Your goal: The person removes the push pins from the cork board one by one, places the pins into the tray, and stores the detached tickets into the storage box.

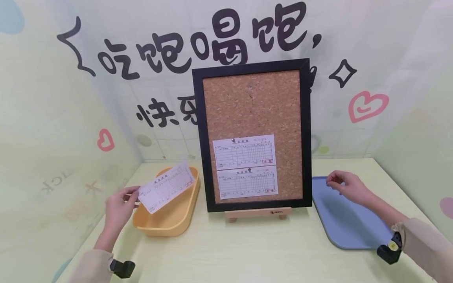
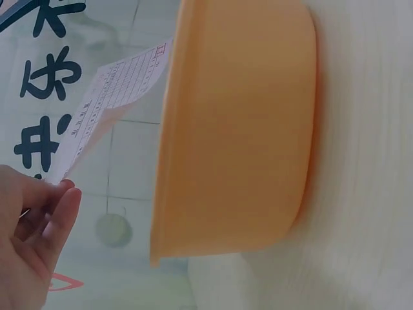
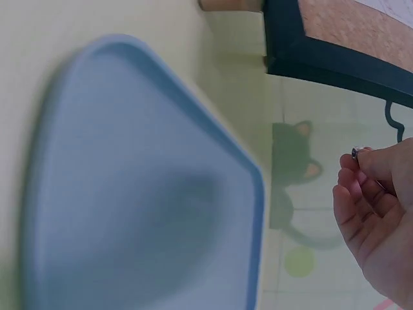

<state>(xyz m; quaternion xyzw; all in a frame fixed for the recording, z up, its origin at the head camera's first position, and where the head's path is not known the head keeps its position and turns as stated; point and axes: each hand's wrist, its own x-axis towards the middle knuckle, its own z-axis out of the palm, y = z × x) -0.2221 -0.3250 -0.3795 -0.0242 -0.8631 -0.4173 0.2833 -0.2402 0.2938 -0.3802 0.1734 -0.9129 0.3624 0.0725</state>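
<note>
My left hand pinches a white printed receipt slip by one corner, above a yellow bin. In the left wrist view the slip bends as it rises beside the bin's wall. A small metallic pushpin sits between the thumb and index fingertip of my right hand, over the blue tray. Between the hands stands a black-framed cork board. Two similar slips, an upper one and a lower one, are pinned one above the other on its lower left part.
A small wooden easel carries the board on the pale table. Behind it hangs a backdrop with black lettering and pink hearts. The bin's inside is partly hidden by the slip.
</note>
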